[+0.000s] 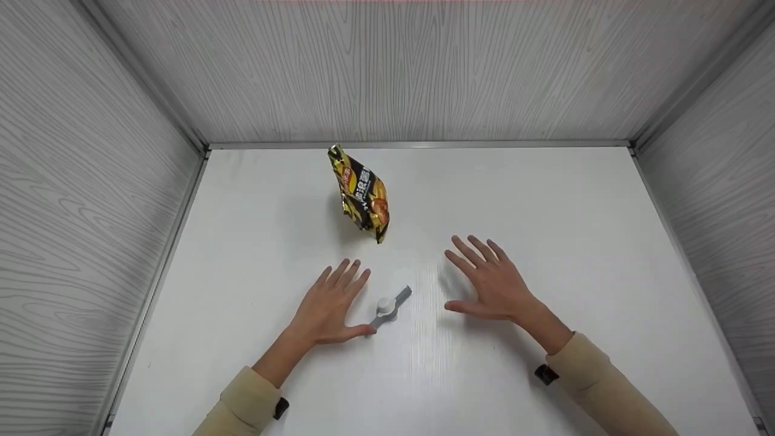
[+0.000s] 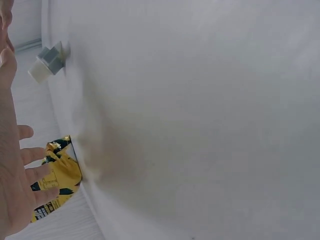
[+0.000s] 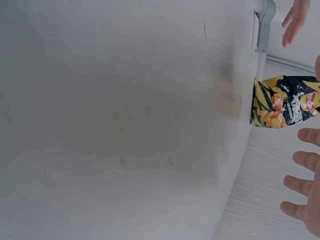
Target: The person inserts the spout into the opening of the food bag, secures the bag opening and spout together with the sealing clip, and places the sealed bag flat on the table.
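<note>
A grey bar-shaped piece with a white round cap at its middle, which looks like a bag clip with a spout (image 1: 385,307), lies at a slant on the white table. My left hand (image 1: 330,306) hovers just left of it, fingers spread. In the head view its thumb tip overlaps the piece's near end, but the wrist views show a gap. To the right, my right hand (image 1: 491,284) is held above the table, fingers apart and holding nothing. Beyond both hands a black and yellow snack bag (image 1: 363,197) stands upright; in the right wrist view the bag (image 3: 285,102) shows its printed front.
The white table (image 1: 545,200) is closed in by a wood-grain back panel (image 1: 418,72) and side panels (image 1: 79,218), with grey metal edging along their foot. Each sleeve has a small black device (image 1: 546,374) near the cuff.
</note>
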A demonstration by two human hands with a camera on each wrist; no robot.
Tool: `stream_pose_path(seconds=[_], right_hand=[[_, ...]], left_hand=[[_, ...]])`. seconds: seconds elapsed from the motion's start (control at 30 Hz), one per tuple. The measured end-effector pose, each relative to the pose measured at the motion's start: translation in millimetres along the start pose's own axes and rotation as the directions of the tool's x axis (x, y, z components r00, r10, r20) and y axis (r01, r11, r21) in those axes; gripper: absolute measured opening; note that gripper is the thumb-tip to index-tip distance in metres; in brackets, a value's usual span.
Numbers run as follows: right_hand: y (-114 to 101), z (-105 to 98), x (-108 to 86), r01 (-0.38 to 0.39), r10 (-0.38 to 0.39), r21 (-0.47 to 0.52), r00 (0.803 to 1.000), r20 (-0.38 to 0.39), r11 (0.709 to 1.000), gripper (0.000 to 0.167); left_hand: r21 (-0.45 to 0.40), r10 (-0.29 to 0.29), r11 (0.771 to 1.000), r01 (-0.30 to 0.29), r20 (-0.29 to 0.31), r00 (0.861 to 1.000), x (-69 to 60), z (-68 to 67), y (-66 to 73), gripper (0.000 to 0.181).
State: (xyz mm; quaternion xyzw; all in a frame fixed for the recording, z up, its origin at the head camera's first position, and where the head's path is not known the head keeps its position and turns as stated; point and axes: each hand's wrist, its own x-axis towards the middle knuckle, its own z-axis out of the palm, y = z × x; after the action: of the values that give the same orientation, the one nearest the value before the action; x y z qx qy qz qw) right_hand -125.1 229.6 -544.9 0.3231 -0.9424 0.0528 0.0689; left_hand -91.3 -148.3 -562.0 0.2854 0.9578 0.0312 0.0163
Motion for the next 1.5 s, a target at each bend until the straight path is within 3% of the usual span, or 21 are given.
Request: stream_pose_path(seconds=[0.2, 0.63, 0.9, 1.17, 1.5], right_hand=[[-7.4, 4.0, 11.3, 0.021, -0.022, 0.004, 0.997, 0.071, 1.000, 0.096], [-21.2, 13.8, 32.5, 0.132, -0.132, 0.014, 0.989, 0.072, 0.991, 0.085], [-29.7, 18.9, 42.6, 0.211, -0.210, -0.007, 0.972, 0.106, 0.977, 0.079], [-36.3, 24.4, 52.1, 0.285, -0.278, -0.048, 0.953, 0.122, 0.957, 0.073], [-44.5, 28.6, 63.2, 0.308, -0.296, -0.036, 0.936, 0.189, 0.951, 0.066]], left_hand=[[-0.024, 0.006, 1.000, -0.005, 0.026, 1.000, 1.7, 5.0, 0.4, 0.108], [-0.020, 0.029, 0.999, -0.029, 0.017, 0.999, 2.1, 10.1, 4.4, 0.101], [0.022, 0.031, 0.999, -0.031, 0.009, 0.999, 2.9, 13.1, 9.4, 0.095], [0.069, 0.086, 0.994, -0.083, -0.040, 0.995, 3.9, 18.2, 11.0, 0.082], [0.095, 0.102, 0.991, -0.098, -0.034, 0.994, 3.0, 22.7, 14.4, 0.066]])
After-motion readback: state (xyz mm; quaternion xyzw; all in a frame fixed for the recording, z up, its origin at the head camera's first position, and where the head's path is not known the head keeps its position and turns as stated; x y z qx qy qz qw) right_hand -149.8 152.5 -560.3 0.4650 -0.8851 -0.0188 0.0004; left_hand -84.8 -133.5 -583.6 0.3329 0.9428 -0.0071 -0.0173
